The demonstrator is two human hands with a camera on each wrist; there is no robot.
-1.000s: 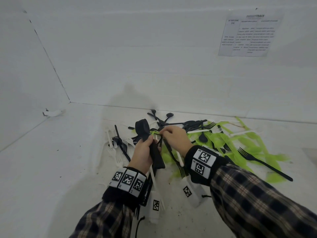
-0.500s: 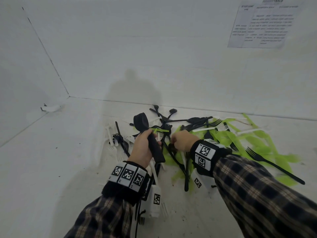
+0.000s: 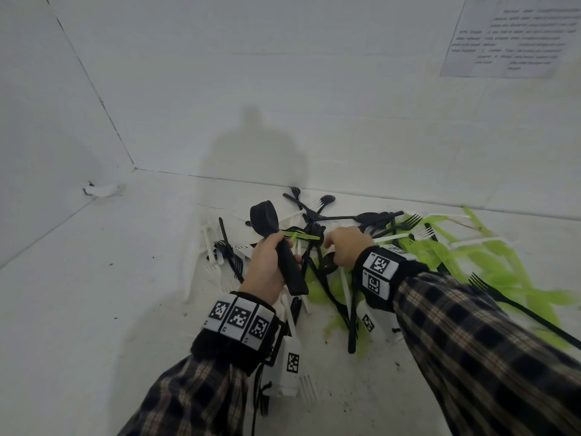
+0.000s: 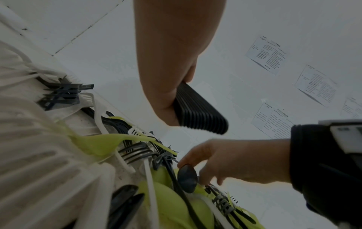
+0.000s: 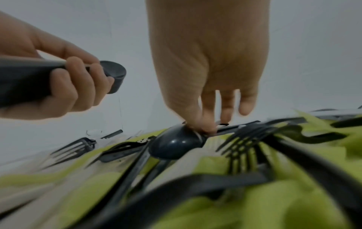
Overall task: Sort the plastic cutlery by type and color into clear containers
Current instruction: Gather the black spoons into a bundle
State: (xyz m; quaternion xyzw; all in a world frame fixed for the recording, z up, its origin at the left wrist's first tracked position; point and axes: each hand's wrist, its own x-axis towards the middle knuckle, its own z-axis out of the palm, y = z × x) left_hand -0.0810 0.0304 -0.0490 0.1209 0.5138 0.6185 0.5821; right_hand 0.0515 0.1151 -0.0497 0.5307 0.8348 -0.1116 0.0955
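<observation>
My left hand (image 3: 267,265) grips a stack of black spoons (image 3: 276,243) by the handles, bowls pointing up and away; the stacked handle ends (image 4: 201,114) show in the left wrist view. My right hand (image 3: 344,247) reaches down into the mixed pile and pinches one black spoon (image 5: 176,145) at the neck, just behind its bowl (image 4: 187,178). That spoon lies among black forks (image 5: 246,142) and green cutlery (image 3: 490,262). White forks (image 3: 209,243) lie to the left of the pile.
Cutlery is heaped on a white tabletop (image 3: 94,309) against a white back wall with a printed sheet (image 3: 509,36). A long black fork (image 3: 528,313) lies at the right beside my sleeve. A white fork (image 3: 308,388) lies near my left wrist. No containers show.
My right hand dropped from beside the spoon stack down into the pile and took hold of a single black spoon. The left hand kept its stack, roughly in place.
</observation>
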